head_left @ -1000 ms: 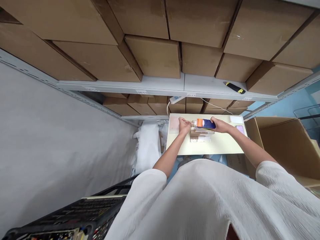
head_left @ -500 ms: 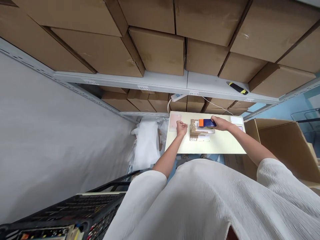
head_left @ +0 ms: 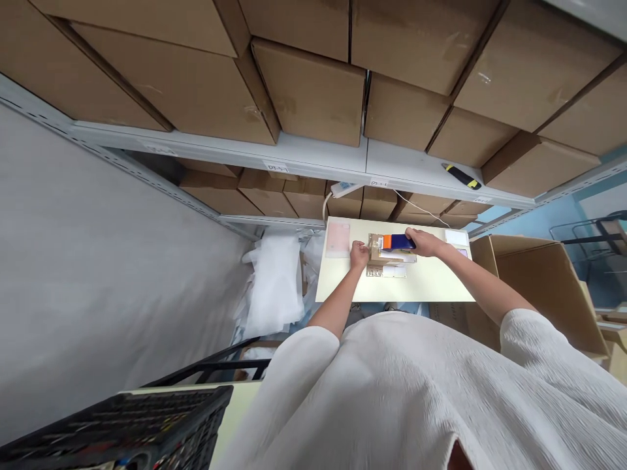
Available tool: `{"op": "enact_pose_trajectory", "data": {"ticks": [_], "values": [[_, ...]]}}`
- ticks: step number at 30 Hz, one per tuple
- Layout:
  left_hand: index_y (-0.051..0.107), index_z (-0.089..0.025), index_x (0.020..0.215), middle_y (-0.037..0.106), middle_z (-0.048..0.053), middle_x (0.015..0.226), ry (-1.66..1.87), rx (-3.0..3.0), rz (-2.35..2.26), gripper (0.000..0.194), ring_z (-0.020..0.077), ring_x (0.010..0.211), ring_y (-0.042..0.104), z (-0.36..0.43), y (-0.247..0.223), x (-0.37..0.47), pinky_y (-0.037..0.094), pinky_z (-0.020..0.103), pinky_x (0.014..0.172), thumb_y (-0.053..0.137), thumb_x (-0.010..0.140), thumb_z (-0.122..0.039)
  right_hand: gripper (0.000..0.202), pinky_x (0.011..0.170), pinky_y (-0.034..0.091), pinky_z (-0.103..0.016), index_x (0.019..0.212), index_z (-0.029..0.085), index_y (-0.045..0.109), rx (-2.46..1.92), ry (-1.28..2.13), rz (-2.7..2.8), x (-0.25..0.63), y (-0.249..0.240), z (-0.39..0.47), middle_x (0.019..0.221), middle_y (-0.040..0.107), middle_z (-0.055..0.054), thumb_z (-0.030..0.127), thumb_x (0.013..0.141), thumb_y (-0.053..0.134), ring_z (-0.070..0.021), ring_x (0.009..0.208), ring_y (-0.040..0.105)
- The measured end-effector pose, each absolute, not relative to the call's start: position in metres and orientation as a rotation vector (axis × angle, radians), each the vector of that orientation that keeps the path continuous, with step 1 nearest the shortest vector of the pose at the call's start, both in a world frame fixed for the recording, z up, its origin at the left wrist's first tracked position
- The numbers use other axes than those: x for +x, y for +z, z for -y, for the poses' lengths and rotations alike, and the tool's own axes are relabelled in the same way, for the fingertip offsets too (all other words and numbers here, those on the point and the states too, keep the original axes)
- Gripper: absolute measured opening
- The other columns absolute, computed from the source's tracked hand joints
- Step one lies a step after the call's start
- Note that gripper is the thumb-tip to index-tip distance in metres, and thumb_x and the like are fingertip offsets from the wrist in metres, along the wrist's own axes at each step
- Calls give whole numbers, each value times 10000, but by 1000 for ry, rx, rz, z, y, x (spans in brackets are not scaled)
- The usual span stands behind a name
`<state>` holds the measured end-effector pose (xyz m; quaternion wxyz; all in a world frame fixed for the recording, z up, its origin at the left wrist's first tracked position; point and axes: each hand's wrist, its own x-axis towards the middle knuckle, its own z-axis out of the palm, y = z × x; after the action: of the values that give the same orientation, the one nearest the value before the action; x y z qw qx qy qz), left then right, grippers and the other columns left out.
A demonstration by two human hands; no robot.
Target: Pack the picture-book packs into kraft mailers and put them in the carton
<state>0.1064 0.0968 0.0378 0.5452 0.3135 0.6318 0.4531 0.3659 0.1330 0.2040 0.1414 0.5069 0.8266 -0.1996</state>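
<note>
A small cardboard box (head_left: 374, 256) with shiny tape and white labels lies on the pale table (head_left: 337, 287). My left hand (head_left: 359, 253) is at its left end, fingers curled against the edge; the fingertips are small and partly hidden. My right hand (head_left: 422, 242) grips a dark blue and orange tape dispenser (head_left: 399, 241), held over the top of the box with its orange end to the left. In front of the box lies a flat piece with a brown and a white part (head_left: 392, 271).
A pink sheet (head_left: 337, 239) and a white card (head_left: 456, 237) lie on the table. Shelves of cartons (head_left: 313, 91) rise beyond, with a utility knife (head_left: 461, 176) on one. An open carton (head_left: 533, 281) stands right; a black crate (head_left: 181, 418) sits lower left.
My left hand has come right, from beside the box to touching its left end. The tape dispenser stays over the box in my right hand. The view has shifted slightly.
</note>
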Motion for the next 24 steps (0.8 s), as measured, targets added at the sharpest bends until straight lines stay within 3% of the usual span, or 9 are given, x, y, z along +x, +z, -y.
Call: {"op": "enact_pose_trajectory", "data": {"ticks": [6,9,11,14,19,24], "values": [[586,-258,890,705,34,1010,1066,779,-1637,225,211,1009,725,-92,48,104,551,358,1021,718,790,-107,355,680,377,-316,1187,273,472,1473,-577,-2375,367,205,-130,1156,714,-111,344,950,727,-269,913,639],[636,-263,999,754,59,1080,1041,883,-1484,226,231,1075,743,-89,57,99,563,396,1067,675,841,-107,388,685,390,-320,1188,277,472,1474,-589,-2370,367,204,-131,1161,717,-108,379,937,749,-270,911,644],[668,-265,1109,765,97,1230,1029,1046,-1410,317,276,1227,723,-87,64,97,535,452,1150,691,840,-99,444,694,404,-324,1185,278,475,1476,-600,-2364,365,204,-131,1165,721,-111,396,903,796,-279,930,654],[693,-267,1256,712,131,1452,1004,1387,-1300,486,334,1467,608,-89,74,97,418,501,1296,747,810,-82,497,702,423,-336,1221,273,486,1486,-579,-2338,358,203,-130,1156,736,-127,408,886,827,-302,960,680],[662,-285,1417,639,137,1614,806,1634,-1169,721,361,1629,479,-97,80,95,345,511,1362,895,748,-153,585,748,479,-371,1390,254,501,1516,-514,-2294,344,200,-130,1201,776,-156,398,913,809,-334,977,741],[601,-274,1516,531,169,1734,572,1740,-1209,780,354,1700,375,-104,81,89,313,496,1377,920,805,-278,462,843,536,-420,1274,230,614,1525,-472,-2243,347,196,-134,1219,787,-200,389,899,832,-373,1053,762]]}}
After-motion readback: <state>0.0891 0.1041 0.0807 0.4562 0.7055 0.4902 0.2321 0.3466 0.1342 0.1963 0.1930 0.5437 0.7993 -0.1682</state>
